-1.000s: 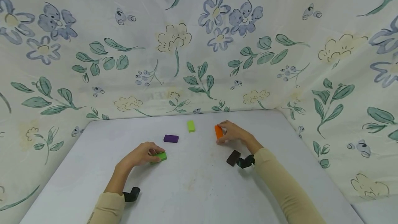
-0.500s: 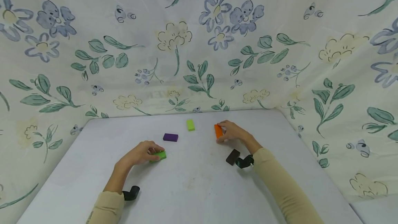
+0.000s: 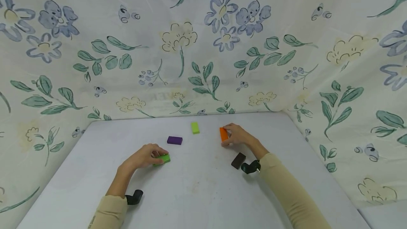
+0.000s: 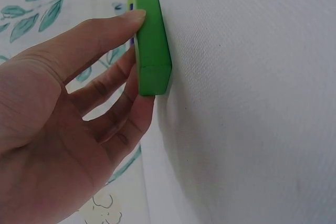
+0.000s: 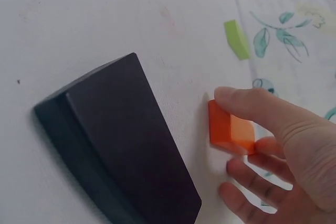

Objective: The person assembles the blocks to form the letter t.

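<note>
On the left of the table my left hand [image 3: 143, 157] grips a green block [image 3: 165, 158] between thumb and fingers. The left wrist view shows the thumb on one face of this green block [image 4: 153, 45] and fingers behind it. Farther back on the right, my right hand [image 3: 238, 134] holds an orange block [image 3: 223, 134] by its ends. In the right wrist view the thumb lies on the top edge of the orange block [image 5: 220, 124], with a fingertip at its other end. A dark brown block [image 3: 238, 160] lies near the right wrist.
A purple block [image 3: 175, 140] lies beyond my left hand, and a lime block [image 3: 195, 128] stands near the back edge of the white table [image 3: 197, 193]. Floral cloth [image 3: 178, 91] hangs behind and at the sides. Black wrist cameras [image 3: 135, 197] jut from both sleeves.
</note>
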The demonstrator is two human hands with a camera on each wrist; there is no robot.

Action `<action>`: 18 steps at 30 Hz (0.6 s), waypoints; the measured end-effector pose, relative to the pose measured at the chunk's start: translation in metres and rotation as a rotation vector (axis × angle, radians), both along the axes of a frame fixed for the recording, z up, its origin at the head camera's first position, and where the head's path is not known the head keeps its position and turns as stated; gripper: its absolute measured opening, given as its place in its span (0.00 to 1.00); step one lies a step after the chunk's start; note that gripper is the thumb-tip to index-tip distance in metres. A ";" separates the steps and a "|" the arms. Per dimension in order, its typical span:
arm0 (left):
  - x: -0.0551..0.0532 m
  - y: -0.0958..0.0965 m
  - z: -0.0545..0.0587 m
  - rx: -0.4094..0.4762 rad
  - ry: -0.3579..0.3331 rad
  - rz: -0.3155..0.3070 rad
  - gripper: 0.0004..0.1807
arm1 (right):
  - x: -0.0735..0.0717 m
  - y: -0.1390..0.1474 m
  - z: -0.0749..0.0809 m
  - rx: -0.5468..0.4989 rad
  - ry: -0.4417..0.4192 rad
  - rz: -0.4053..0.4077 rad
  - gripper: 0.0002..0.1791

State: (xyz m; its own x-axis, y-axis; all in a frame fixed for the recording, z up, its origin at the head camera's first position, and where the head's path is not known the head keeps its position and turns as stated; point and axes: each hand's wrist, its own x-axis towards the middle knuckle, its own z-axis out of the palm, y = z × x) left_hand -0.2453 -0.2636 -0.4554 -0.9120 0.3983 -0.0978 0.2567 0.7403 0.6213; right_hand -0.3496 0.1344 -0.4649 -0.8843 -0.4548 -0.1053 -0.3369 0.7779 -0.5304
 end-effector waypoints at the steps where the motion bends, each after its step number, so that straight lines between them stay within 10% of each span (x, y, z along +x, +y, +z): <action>1: 0.000 0.000 0.000 0.000 0.001 -0.003 0.17 | 0.000 0.000 0.000 -0.001 0.001 -0.002 0.45; 18: 0.001 0.000 0.001 0.000 0.004 -0.005 0.17 | 0.012 -0.001 0.004 -0.045 0.019 0.009 0.41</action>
